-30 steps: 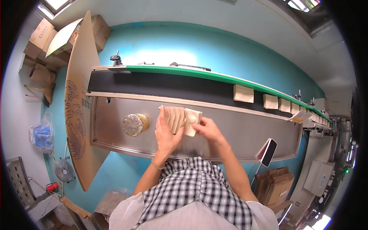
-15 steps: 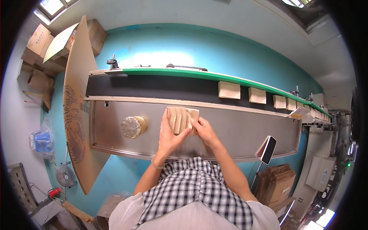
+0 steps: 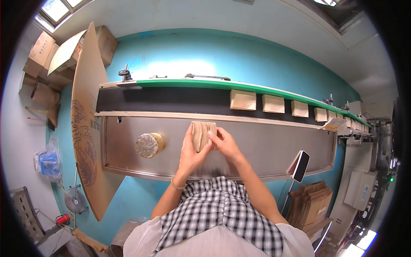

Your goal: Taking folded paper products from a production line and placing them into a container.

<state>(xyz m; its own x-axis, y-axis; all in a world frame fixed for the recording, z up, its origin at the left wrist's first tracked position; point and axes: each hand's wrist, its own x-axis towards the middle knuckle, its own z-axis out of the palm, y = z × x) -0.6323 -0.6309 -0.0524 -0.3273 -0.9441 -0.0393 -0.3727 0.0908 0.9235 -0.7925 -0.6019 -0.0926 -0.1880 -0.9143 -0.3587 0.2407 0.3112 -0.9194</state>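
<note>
A bundle of thin beige folded paper sheets (image 3: 202,136) is held between my two hands above the metal tray table. My left hand (image 3: 191,153) wraps its left side and lower edge, the thumb reaching across the front. My right hand (image 3: 227,145) grips the right side, with its thumb on the sheets' face. The layers stand on edge and look pressed close together. To the left of my hands, a round yellowish thing with a grey, crinkled top (image 3: 150,144) stands on the table.
Behind the metal table (image 3: 265,145) runs a black conveyor belt (image 3: 167,99) with a green rail. Several beige paper bundles (image 3: 243,100) sit along its right part. A tall cardboard sheet (image 3: 85,128) stands at left. A phone on a stand (image 3: 301,166) rises at the right front.
The bundles on the belt have shifted left. The bundle in my hands looks narrower, its fanned layers pressed together, and my right hand has moved slightly left.
</note>
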